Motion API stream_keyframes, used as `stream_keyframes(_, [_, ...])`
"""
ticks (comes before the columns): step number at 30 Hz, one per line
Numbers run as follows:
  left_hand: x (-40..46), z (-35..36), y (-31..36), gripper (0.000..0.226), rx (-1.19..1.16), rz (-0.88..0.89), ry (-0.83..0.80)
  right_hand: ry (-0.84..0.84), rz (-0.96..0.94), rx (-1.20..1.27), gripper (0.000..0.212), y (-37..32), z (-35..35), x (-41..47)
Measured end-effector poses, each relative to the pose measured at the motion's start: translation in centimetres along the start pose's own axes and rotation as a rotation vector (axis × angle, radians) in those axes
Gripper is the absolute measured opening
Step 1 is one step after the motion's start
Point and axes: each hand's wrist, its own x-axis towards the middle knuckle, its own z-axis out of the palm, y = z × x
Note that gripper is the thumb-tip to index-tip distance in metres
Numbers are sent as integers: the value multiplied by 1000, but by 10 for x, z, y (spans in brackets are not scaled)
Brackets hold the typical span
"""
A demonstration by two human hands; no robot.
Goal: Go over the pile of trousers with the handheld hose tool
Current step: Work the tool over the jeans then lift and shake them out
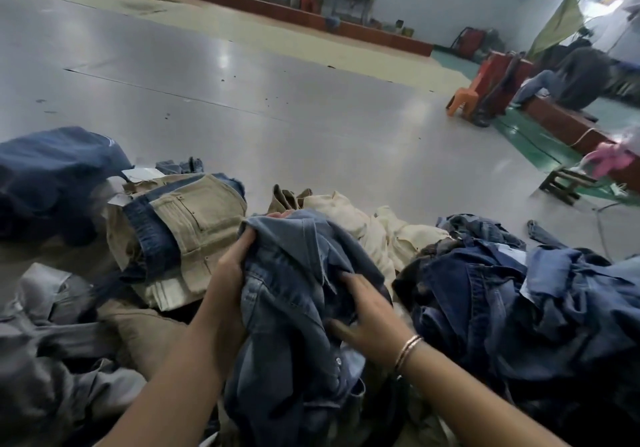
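Head view, looking down over a heap of clothing spread on a wide grey table [242,100]. Left hand [230,266] curled round the upper left edge of a pair of faded blue jeans [287,273], fingers hooked over the bunched denim, thumb side hidden under the cloth. Right hand [367,318] lying on the same jeans lower and to the right, fingers bent and digging into a fold, thin bangles [408,351] on the wrist. Jeans lifted in a crumpled bundle at the centre of the pile, directly before the body. Left of them, touching, a stack of folded khaki trousers [194,235] with a strip of blue denim round it and white paper tags [142,173] at its far end. Further left, a dark navy bundle [52,183]; nearer and lower, grey trousers [52,342], blurred. Behind the held jeans, cream trousers [363,228] loosely rumpled. To the right, a large tangle of dark blue denim trousers [502,294], reaching the frame edge. No hose tool to be made out anywhere in view. Far right in the background, a person bent over [571,75] beside a red-brown bench, an orange plastic chair [464,98] tipped next to it, and a small wooden stool [564,183] on a green floor strip. Shelving and clutter along the far wall, too blurred to name.
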Motion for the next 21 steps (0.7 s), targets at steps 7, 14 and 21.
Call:
stream_keyframes(7, [4,-32,31,28,99,200,-61,83,106,182,13,-8,-40,33])
stream_keyframes(14, [21,-40,-1,27,1337,650,369,359,295,606,45,-55,-143,67])
stream_keyframes(21, [-30,48,-11,17,586,460,-62,403,510,1100,35,-83,-188,81])
